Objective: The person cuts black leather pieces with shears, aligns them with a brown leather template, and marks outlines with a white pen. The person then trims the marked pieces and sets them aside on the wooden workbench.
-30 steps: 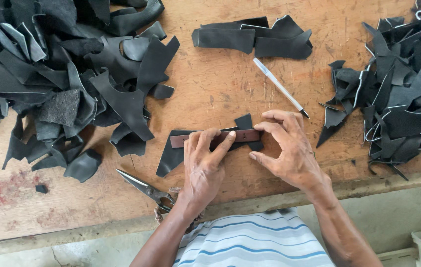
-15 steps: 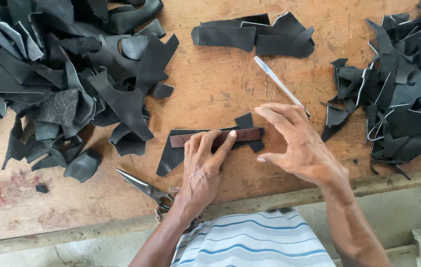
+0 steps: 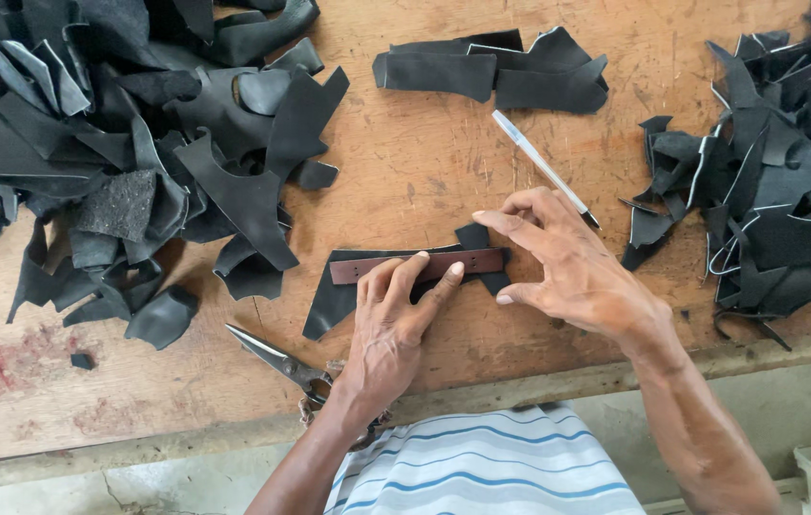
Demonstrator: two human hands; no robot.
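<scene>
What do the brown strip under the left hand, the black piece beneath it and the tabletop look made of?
Brown strip: stiff, flat, matte, with small holes, perhaps wood or hard board. Black piece: thin, limp sheet with a dull sheen, probably leather or imitation. Tabletop: bare, scratched, worn wood.

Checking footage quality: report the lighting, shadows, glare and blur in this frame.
Head view: soft, even light; only faint shadows under the left hand and right hand. No glare on the table. The strip and pen look sharp; the black scraps lose detail.
</scene>
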